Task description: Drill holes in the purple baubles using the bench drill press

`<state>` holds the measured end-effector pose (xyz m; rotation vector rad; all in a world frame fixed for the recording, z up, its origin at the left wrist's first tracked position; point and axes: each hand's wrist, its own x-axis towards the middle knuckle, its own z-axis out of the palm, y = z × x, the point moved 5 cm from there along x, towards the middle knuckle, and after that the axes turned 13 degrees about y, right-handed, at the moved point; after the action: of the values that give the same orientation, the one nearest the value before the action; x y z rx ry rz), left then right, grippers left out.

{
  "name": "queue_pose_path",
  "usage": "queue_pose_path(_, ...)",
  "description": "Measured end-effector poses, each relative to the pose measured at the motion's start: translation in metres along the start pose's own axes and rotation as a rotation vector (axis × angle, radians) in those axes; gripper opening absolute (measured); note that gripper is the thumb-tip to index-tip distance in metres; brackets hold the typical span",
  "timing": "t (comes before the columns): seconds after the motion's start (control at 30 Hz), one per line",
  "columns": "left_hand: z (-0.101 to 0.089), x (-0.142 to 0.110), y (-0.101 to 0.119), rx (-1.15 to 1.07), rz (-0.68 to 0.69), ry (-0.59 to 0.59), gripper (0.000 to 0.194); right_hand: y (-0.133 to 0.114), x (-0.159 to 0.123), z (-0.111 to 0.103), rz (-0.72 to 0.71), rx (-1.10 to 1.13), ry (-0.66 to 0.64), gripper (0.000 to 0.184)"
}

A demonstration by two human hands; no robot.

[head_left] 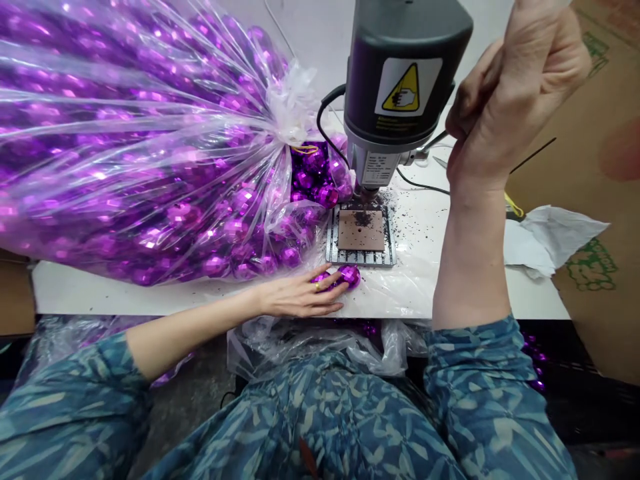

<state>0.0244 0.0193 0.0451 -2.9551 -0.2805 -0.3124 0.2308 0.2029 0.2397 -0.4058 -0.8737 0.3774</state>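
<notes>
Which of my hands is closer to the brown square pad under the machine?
Left. Your left hand rests at the near left of the brown square pad; your right hand is raised beside the machine, farther away.

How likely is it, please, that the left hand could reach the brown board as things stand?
Probably yes: the left hand is near the brown board, with nothing taller than a purple ball between them.

left fingers (327, 309) on purple balls (351, 275), right fingers (463, 107) curled beside a dark machine (407, 40), stuffed clear bag (291, 110)
</notes>
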Motion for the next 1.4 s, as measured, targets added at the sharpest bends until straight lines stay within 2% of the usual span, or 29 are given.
queue_pose_path(0.07, 0.003, -0.014, -0.003, 0.006, -0.059, -0.011, 0.046, 0.001, 0.001, 0.000, 0.006, 0.005, 0.002, 0.051)
queue_pose_path(0.23, 0.024, -0.046, -0.001, 0.044, -0.342, -0.041, 0.056, 0.000, 0.000, 0.000, 0.005, 0.037, 0.021, 0.051)
queue_pose_path(0.3, 0.033, -0.053, 0.004, 0.084, -0.387, -0.013, 0.057, -0.002, 0.000, 0.000, 0.008, 0.039, 0.026, 0.052)
queue_pose_path(0.4, 0.042, -0.054, 0.011, 0.180, -0.407, 0.086, 0.061, -0.004, -0.001, 0.000, 0.014, 0.046, 0.021, 0.053)
queue_pose_path(0.47, 0.041, -0.051, 0.013, 0.220, -0.414, 0.187, 0.063, -0.005, -0.001, 0.000, 0.018, 0.045, 0.010, 0.054)
queue_pose_path(0.57, 0.022, -0.044, 0.005, 0.269, -0.435, 0.396, 0.063, -0.006, -0.003, 0.000, 0.026, 0.035, -0.007, 0.054)
queue_pose_path(0.63, -0.001, -0.039, -0.013, 0.314, -0.495, 0.512, 0.062, -0.007, -0.003, -0.001, 0.028, 0.023, -0.014, 0.054)
queue_pose_path(0.7, -0.028, -0.032, -0.044, 0.349, -0.642, 0.541, 0.058, -0.008, -0.004, -0.001, 0.026, 0.002, -0.012, 0.056)
queue_pose_path(0.83, -0.071, -0.012, -0.120, 0.352, -0.997, 0.400, 0.050, -0.008, -0.003, -0.002, 0.007, -0.075, -0.008, 0.058)
queue_pose_path(0.93, -0.078, 0.010, -0.162, 0.338, -1.107, 0.210, 0.049, -0.007, -0.002, -0.003, 0.001, -0.124, 0.003, 0.059)
queue_pose_path(1.0, -0.070, 0.022, -0.180, 0.335, -1.134, 0.096, 0.048, -0.006, -0.002, -0.003, 0.006, -0.143, 0.005, 0.060)
queue_pose_path(1.07, -0.061, 0.031, -0.192, 0.349, -1.125, 0.058, 0.048, -0.006, -0.002, -0.003, 0.011, -0.135, -0.005, 0.060)
queue_pose_path(1.23, -0.050, 0.038, -0.202, 0.400, -0.962, 0.224, 0.037, -0.006, -0.004, -0.003, 0.027, -0.122, -0.021, 0.060)
queue_pose_path(1.3, -0.050, 0.040, -0.196, 0.396, -0.865, 0.287, 0.037, -0.007, -0.005, -0.003, 0.029, -0.155, -0.021, 0.061)
queue_pose_path(1.4, -0.049, 0.046, -0.172, 0.387, -0.748, 0.345, 0.038, -0.008, -0.006, -0.003, 0.027, -0.177, -0.026, 0.063)
